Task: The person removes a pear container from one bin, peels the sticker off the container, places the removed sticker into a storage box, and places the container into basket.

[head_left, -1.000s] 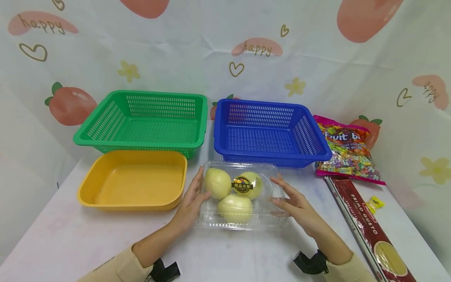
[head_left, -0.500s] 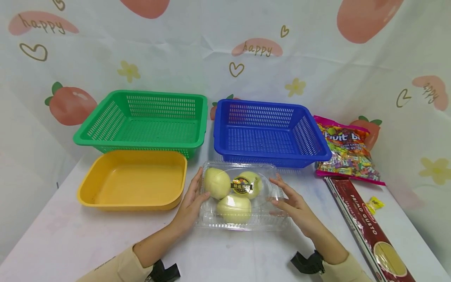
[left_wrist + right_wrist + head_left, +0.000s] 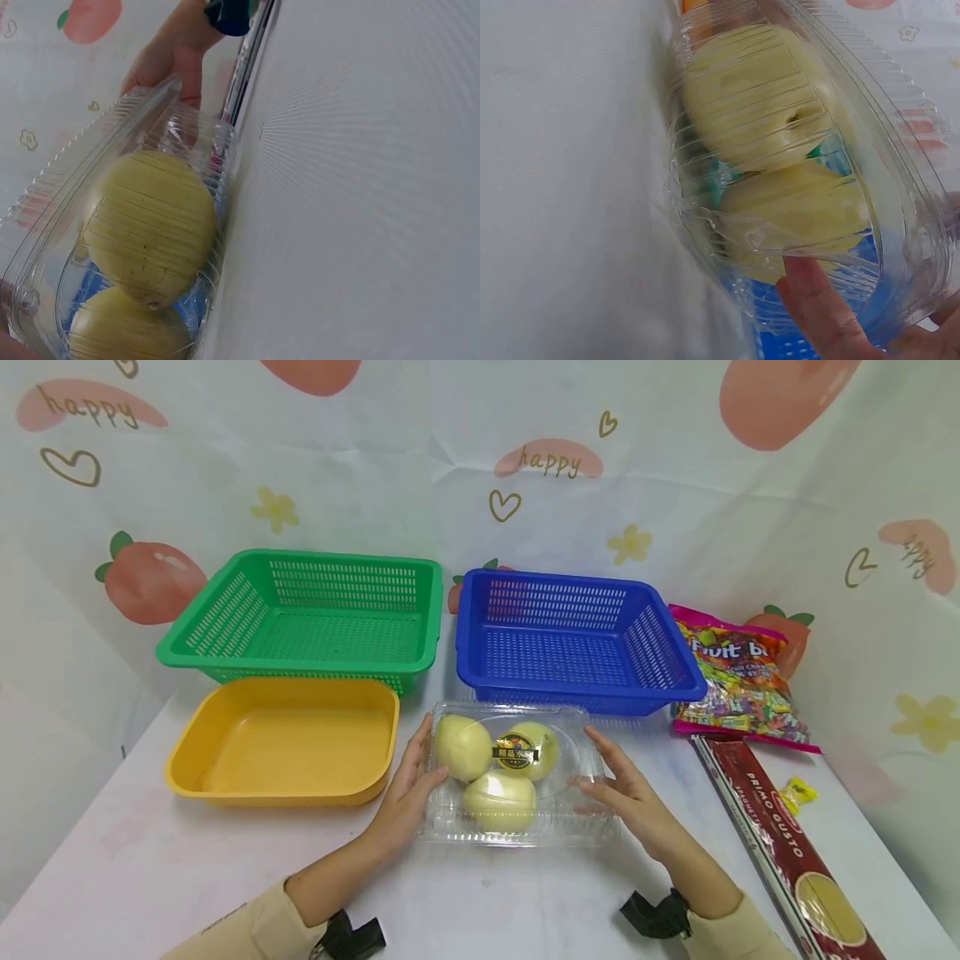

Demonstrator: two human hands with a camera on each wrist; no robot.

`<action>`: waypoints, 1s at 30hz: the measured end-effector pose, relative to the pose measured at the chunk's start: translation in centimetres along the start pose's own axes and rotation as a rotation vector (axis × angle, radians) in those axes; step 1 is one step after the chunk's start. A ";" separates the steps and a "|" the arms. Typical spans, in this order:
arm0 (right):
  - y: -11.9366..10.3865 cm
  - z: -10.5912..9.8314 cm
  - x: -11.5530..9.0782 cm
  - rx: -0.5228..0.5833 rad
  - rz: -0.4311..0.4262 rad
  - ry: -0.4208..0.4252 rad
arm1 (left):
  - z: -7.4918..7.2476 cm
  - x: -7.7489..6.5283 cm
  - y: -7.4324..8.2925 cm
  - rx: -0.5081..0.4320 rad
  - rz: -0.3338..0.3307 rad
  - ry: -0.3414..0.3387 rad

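Observation:
A clear plastic clamshell fruit box (image 3: 562, 817) stands just in front of the blue basket in the head view. Through its lid show three pale yellow-green round fruits (image 3: 498, 802), one under a black-and-gold label (image 3: 516, 752). My left hand (image 3: 407, 793) grips the box's left side, thumb over the edge of the lid. On the right side my right hand (image 3: 633, 797) holds the box, its thumb against the lid and the index finger along the rim. Ribbed box walls (image 3: 187, 139) cover the fruit in the left wrist view. A finger (image 3: 821, 307) touches the wall in the right wrist view.
Behind the box stand a green basket (image 3: 431, 643) and a blue basket (image 3: 573, 697). A yellow tub (image 3: 281, 797) is at left. At right lie a candy bag (image 3: 738, 685), a long red spaghetti pack (image 3: 783, 835) and a small yellow wrapped candy (image 3: 798, 793).
My right index finger has shifted slightly along the box's right rim. The box and my left hand have stayed nearly in place.

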State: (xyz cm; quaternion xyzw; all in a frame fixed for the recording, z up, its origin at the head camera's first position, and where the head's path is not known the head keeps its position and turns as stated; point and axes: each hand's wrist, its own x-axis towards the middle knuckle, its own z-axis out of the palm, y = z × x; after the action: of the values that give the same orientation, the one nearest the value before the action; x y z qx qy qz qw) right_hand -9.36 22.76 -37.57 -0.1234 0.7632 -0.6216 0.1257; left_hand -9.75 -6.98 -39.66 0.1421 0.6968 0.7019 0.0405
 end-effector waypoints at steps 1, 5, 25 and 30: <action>0.0 -0.1 0.0 -0.015 0.005 -0.001 | 0.0 0.0 0.0 -0.001 -0.002 -0.003; -0.1 -0.7 -0.3 -0.097 0.015 -0.004 | 0.1 0.1 -0.3 0.010 -0.009 -0.020; -7.6 -4.2 3.3 -0.617 -0.139 -0.139 | 0.1 0.0 -0.3 0.057 0.014 -0.010; -9.2 -4.2 5.4 -0.712 -0.156 -0.208 | 0.1 0.0 -0.3 0.045 0.023 -0.009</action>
State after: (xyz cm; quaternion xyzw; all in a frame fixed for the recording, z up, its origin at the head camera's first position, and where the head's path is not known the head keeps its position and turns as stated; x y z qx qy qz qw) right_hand -15.55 22.93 -27.91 -0.2797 0.9029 -0.3092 0.1042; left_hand -9.80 -6.89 -39.99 0.1544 0.7104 0.6859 0.0324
